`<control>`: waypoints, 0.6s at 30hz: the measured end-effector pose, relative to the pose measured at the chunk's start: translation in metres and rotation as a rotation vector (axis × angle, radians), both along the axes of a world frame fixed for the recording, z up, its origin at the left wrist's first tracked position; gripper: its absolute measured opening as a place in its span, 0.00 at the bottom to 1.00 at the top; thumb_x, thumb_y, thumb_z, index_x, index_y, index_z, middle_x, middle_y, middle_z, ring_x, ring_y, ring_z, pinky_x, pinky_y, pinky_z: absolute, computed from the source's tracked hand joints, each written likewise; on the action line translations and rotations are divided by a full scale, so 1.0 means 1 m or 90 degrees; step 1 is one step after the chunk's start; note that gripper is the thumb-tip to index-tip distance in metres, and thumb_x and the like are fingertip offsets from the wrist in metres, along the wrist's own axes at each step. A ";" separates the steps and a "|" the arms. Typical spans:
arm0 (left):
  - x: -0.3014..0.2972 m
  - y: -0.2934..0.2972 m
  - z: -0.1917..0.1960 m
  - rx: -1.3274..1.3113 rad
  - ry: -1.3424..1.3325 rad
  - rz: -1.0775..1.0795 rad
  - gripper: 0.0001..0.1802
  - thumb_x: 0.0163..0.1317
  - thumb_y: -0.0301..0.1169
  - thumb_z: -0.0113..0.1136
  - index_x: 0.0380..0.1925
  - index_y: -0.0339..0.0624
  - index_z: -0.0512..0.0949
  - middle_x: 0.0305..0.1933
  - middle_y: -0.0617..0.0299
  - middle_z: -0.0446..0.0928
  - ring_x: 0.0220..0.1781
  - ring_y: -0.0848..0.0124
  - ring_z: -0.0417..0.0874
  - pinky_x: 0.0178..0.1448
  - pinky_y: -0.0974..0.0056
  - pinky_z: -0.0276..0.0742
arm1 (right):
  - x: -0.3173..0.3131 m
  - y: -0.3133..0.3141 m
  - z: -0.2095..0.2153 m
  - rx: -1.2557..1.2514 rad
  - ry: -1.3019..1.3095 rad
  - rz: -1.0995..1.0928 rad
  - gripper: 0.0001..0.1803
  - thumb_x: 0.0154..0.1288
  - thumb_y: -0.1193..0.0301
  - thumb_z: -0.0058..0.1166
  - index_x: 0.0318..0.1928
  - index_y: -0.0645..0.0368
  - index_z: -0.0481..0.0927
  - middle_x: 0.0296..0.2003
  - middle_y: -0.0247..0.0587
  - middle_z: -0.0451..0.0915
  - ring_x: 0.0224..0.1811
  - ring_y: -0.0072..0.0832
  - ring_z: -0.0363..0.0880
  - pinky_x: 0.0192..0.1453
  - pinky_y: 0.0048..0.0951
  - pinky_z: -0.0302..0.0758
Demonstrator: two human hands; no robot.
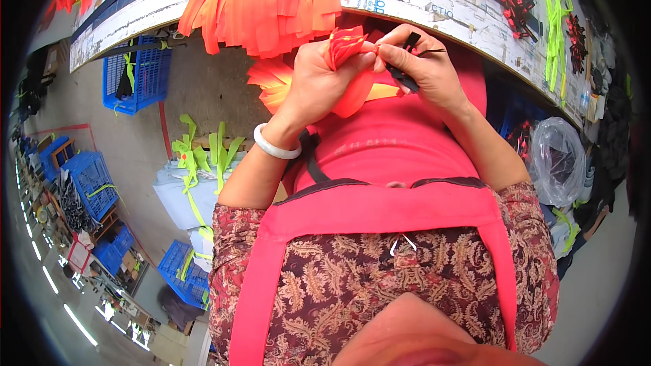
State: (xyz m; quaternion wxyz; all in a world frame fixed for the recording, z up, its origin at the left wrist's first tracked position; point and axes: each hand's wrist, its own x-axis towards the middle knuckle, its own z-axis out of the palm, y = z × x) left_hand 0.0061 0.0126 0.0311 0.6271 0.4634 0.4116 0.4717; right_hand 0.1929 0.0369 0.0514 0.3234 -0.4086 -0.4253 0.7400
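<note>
Both hands pinch a folded orange strap end just below the tabletop edge.

I see the left hand [313, 81] in a closed grip around the bunched orange strap [344, 44], the right hand [422, 68] pinching a small black clip [409, 61] against it. If either grip loosens, I judge the fold may spring open or the clip drop to the floor. Left of the grip, a blue crate [139, 78] holds green straps; right of it, a clear bag [557, 159] holds dark pieces.
</note>
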 end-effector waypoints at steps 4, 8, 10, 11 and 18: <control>0.000 -0.001 -0.003 -0.005 -0.011 0.006 0.04 0.63 0.22 0.59 0.35 0.33 0.81 0.31 0.63 0.82 0.34 0.77 0.80 0.41 0.71 0.77 | -0.003 -0.001 -0.002 0.014 -0.008 -0.004 0.12 0.69 0.65 0.57 0.39 0.63 0.76 0.28 0.39 0.82 0.19 0.12 0.71 0.19 0.13 0.65; 0.000 -0.001 0.001 -0.003 0.018 0.012 0.04 0.63 0.23 0.60 0.33 0.34 0.82 0.29 0.64 0.82 0.32 0.79 0.80 0.38 0.71 0.77 | -0.005 -0.001 0.002 0.027 -0.050 0.006 0.12 0.68 0.65 0.57 0.37 0.62 0.75 0.26 0.38 0.81 0.18 0.12 0.70 0.19 0.14 0.64; 0.000 0.000 0.002 0.011 0.043 0.004 0.04 0.63 0.24 0.60 0.32 0.36 0.82 0.28 0.65 0.82 0.31 0.79 0.79 0.36 0.71 0.76 | -0.004 0.001 0.003 0.049 -0.067 0.013 0.12 0.68 0.65 0.58 0.37 0.62 0.75 0.26 0.37 0.81 0.18 0.12 0.70 0.19 0.14 0.64; -0.001 0.000 0.001 0.011 0.043 0.005 0.04 0.63 0.24 0.60 0.32 0.36 0.82 0.28 0.65 0.82 0.31 0.79 0.79 0.36 0.71 0.76 | -0.002 0.003 0.002 0.011 -0.070 0.034 0.12 0.68 0.64 0.58 0.37 0.61 0.75 0.25 0.37 0.81 0.18 0.12 0.70 0.19 0.14 0.63; -0.004 0.005 -0.005 0.017 0.033 0.017 0.03 0.62 0.23 0.61 0.34 0.34 0.82 0.30 0.63 0.82 0.32 0.77 0.80 0.38 0.70 0.78 | 0.002 0.001 -0.002 -0.064 -0.091 0.031 0.13 0.68 0.62 0.58 0.36 0.60 0.80 0.23 0.30 0.78 0.17 0.10 0.64 0.19 0.14 0.58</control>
